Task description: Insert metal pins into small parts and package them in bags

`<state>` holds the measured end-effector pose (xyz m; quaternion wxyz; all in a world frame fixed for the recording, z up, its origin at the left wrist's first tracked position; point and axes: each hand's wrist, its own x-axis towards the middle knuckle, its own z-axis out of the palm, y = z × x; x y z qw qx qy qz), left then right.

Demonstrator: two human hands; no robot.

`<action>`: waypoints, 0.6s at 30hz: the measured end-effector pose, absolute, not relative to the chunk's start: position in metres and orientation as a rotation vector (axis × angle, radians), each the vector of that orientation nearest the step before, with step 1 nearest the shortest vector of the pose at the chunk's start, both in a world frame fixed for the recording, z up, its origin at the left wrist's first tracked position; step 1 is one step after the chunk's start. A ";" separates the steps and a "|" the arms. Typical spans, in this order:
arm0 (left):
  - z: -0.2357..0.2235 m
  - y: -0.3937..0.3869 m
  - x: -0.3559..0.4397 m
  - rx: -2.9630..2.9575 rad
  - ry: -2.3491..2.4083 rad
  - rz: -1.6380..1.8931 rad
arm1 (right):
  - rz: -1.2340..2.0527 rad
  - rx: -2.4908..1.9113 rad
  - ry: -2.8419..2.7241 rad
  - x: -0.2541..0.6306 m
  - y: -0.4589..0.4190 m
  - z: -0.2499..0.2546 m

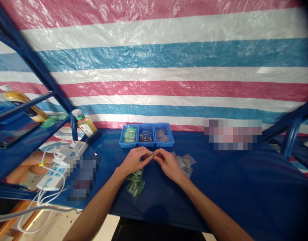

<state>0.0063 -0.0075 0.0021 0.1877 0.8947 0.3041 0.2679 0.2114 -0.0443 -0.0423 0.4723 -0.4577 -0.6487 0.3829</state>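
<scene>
Frame centre: left hand [134, 160] and right hand [169, 163] closed, jointly pinching one small item [152, 155], type indistinct. Just above: three blue bins [128, 145] in one row. Left side of frame: two bottles [86, 126].

Bins [146, 145] on table [231, 180], bottle [86, 125] left, packets [185, 164] before bins.

You have a wide open stretch of bench [244, 184] right of your right forearm [209, 208]. Forward passage is obstructed: three blue bins [145, 145] stand side by side close ahead of your fingers [145, 162], a striped sheet [154, 90] behind. Clear bags [186, 164] lie beside your right hand [167, 160]. Leftward, a power strip [49, 180], loose cords [30, 212] and shelf frame [44, 76] restrict your reach.
</scene>
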 end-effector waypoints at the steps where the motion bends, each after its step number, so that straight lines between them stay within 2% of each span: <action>1: 0.002 -0.007 0.006 2.516 0.861 0.755 | 0.918 -1.117 -1.610 0.211 -0.045 -0.042; 18: 0.004 -0.007 0.006 2.509 0.850 0.761 | 0.991 -1.139 -1.501 0.211 -0.041 -0.044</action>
